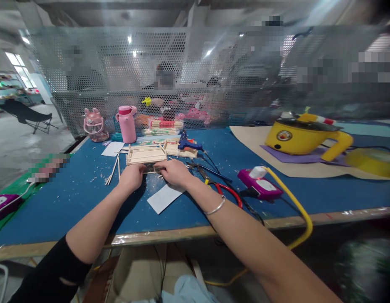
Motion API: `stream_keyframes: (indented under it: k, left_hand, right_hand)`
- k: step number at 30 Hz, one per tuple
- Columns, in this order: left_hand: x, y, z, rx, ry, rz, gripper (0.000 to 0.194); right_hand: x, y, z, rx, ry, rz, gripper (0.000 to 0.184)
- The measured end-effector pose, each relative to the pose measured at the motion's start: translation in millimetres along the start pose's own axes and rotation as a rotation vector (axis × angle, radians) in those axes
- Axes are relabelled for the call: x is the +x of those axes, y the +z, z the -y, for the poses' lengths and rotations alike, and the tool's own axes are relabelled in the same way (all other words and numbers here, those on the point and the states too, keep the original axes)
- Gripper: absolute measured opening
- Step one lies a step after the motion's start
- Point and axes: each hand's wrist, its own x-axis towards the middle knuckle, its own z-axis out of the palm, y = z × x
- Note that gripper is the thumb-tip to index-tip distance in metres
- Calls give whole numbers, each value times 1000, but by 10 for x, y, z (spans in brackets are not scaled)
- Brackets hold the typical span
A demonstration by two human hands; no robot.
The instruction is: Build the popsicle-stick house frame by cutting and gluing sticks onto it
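Note:
A small frame built of pale wooden sticks (146, 154) is held just above the blue table, tilted so its slatted face shows. My left hand (131, 176) grips its near left corner, fingers curled under the edge. At the near right side, my right hand (173, 171) pinches the frame's lower edge; part of its fingertips is hidden. Loose thin sticks (112, 170) lie left of the frame. Behind it on the right is a second stick piece (179, 149), with a blue glue gun (191, 145) resting by it. White paper (165, 198) lies below my right hand.
Red-handled pliers (229, 191) and a purple power strip (260, 185) with a yellow cable sit right of my right forearm. A yellow electric pot (298, 136) stands farther right. Pink bottle (127, 124), pink jug (95, 126) and bundled sticks (165, 125) line the perforated metal screen (169, 46).

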Motion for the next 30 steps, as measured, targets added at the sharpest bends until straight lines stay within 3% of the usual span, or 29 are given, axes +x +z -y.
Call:
stream_keyframes:
  k: [7,16,23,30]
  left_hand:
    - [-3,119,-221,33,21,14,32]
    - [87,157,-197,-13,5,22,30]
    - [77,141,-210,36,29,33,32]
    - [95,173,-177,30,42,29,31]
  right_hand:
    - [-14,-64,46,16,38,63,35]
    - [-15,-51,43,8,32,50,37]
    - [-9,-45,-18,61,35,-87,36]
    - [-10,-36,-1,58,-5,-82,34]
